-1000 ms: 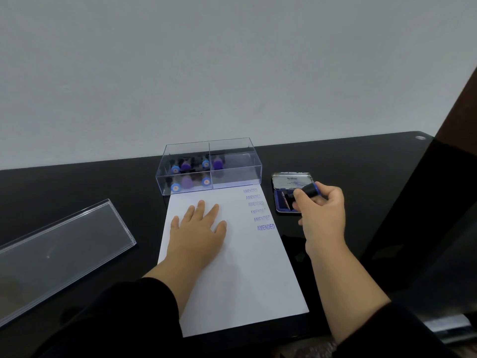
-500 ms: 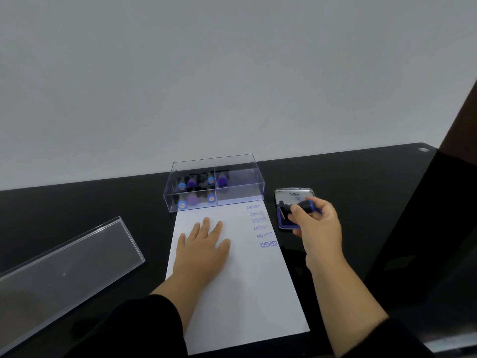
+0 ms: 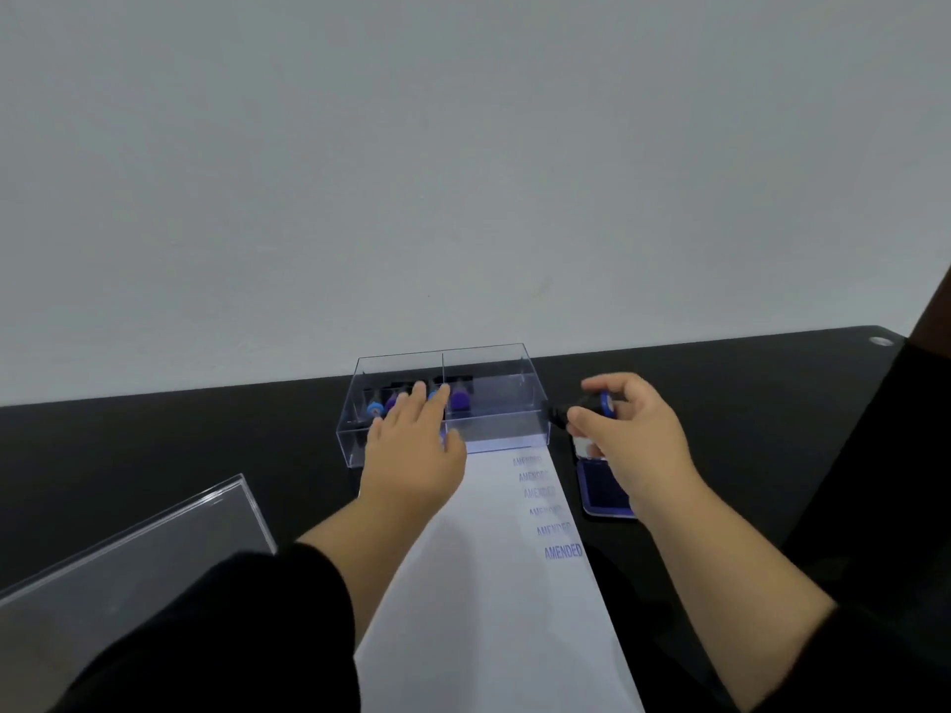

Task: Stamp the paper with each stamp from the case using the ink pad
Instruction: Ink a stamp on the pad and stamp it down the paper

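So the left hand (image 3: 414, 445) is stretched out over the near left part of the clear case (image 3: 489, 422), palm down, fingers straight and a bit spread, with the fingertips (image 3: 419, 389) reaching in over the stamps (image 3: 459, 399). Can't tell if it's actually touching any of them, the hand is a bit blurry. The stamps sit in the left compartment and just over the divider, blue and purple caps showing; the right side of the case looks bare through the wall. The right hand (image 3: 630, 434) is up off the desk (image 3: 746, 393), just right of the case, fingers curled around a stamp (image 3: 592, 405) with a blue band, thumb on top and index underneath, and the stamp's black end points left toward the case wall. Right below that hand is the open ink pad (image 3: 602, 488), blue surface showing, partly covered by the wrist. The paper (image 3: 494, 609) runs from the case's near edge toward the camera, with a column of "AMENDED" prints (image 3: 562, 551) down its right side, the nearest one darkest. Both forearms come in from the bottom in black sleeves (image 3: 247, 625). The clear lid (image 3: 128, 573) lies on the desk near left.
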`<move>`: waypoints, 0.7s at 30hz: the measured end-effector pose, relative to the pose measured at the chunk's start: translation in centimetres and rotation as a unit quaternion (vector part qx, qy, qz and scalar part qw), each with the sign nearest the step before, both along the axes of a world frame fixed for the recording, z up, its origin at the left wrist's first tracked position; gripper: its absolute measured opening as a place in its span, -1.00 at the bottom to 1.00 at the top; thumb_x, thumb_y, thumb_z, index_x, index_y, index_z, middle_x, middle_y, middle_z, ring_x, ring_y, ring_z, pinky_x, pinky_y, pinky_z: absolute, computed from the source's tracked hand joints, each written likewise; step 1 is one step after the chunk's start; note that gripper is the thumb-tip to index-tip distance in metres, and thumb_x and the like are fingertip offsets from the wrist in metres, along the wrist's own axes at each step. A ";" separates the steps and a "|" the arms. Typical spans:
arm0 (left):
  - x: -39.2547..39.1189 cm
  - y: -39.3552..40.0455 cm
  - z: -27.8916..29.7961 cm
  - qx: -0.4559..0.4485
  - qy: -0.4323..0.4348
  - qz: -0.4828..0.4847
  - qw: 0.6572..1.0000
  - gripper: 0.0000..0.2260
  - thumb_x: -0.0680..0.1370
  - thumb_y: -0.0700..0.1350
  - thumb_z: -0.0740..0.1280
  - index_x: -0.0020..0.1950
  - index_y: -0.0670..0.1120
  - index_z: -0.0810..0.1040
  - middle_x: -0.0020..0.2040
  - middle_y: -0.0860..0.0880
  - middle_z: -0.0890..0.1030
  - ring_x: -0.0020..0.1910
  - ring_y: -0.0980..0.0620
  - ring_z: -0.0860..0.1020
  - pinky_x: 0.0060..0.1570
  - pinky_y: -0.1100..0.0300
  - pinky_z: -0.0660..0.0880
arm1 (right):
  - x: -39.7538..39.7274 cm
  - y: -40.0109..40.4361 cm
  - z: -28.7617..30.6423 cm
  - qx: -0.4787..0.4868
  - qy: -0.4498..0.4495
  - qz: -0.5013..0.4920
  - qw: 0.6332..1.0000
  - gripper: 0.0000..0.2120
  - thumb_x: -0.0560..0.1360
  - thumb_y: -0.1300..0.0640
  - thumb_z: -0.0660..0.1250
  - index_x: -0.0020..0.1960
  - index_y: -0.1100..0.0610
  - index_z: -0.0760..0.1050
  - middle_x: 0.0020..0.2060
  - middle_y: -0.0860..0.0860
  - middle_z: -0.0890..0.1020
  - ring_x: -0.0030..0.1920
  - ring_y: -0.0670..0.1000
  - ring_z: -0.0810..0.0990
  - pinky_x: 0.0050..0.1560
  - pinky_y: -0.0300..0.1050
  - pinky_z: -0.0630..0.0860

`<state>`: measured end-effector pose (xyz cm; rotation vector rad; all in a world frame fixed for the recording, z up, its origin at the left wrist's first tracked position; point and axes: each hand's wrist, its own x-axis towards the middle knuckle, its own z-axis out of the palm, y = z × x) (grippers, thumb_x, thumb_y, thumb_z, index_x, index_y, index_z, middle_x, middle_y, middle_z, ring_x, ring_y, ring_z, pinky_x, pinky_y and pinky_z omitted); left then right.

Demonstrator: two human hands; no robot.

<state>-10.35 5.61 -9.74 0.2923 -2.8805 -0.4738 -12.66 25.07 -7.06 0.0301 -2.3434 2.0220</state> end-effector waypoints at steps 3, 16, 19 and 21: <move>-2.9 -0.7 1.1 -0.035 -0.010 -0.007 0.999 -0.52 0.65 0.00 0.02 0.57 -0.01 -0.01 0.57 -0.04 -0.04 0.54 -0.03 -0.08 0.48 -0.01 -0.08 | -2.6 -1.2 1.2 0.078 0.023 0.044 0.996 -0.74 0.45 0.28 0.39 0.04 -0.01 0.51 -0.05 -0.01 0.60 -0.08 0.03 0.62 -0.13 -0.19 0.57; -8.0 -3.5 -1.5 -0.089 -0.134 -0.016 0.987 -0.52 0.66 0.05 -0.15 0.57 0.01 -0.13 0.57 -0.03 -0.16 0.54 -0.03 -0.16 0.47 -0.07 -0.21 | -10.3 -5.0 1.5 0.487 0.102 0.194 0.846 -0.69 0.57 0.15 0.24 0.30 0.02 0.44 0.14 0.03 0.53 -0.04 -0.05 0.43 -0.06 -0.24 0.37; -8.0 -3.5 -2.0 -0.095 -0.116 -0.010 0.989 -0.53 0.65 0.03 -0.15 0.57 0.02 -0.12 0.57 -0.02 -0.16 0.54 -0.02 -0.15 0.47 -0.05 -0.21 | -10.6 -5.6 1.5 0.552 0.108 0.205 0.801 -0.70 0.57 0.10 0.23 0.29 0.00 0.43 0.20 0.03 0.52 0.02 -0.01 0.46 -0.01 -0.17 0.41; -8.0 -3.5 -2.1 -0.095 -0.111 -0.007 0.989 -0.53 0.65 0.02 -0.14 0.57 0.03 -0.12 0.57 -0.02 -0.15 0.54 -0.01 -0.14 0.47 -0.04 -0.21 | -10.6 -5.9 1.5 0.594 0.106 0.208 0.770 -0.70 0.56 0.06 0.24 0.29 -0.01 0.43 0.21 0.02 0.51 0.12 0.04 0.48 0.06 -0.09 0.43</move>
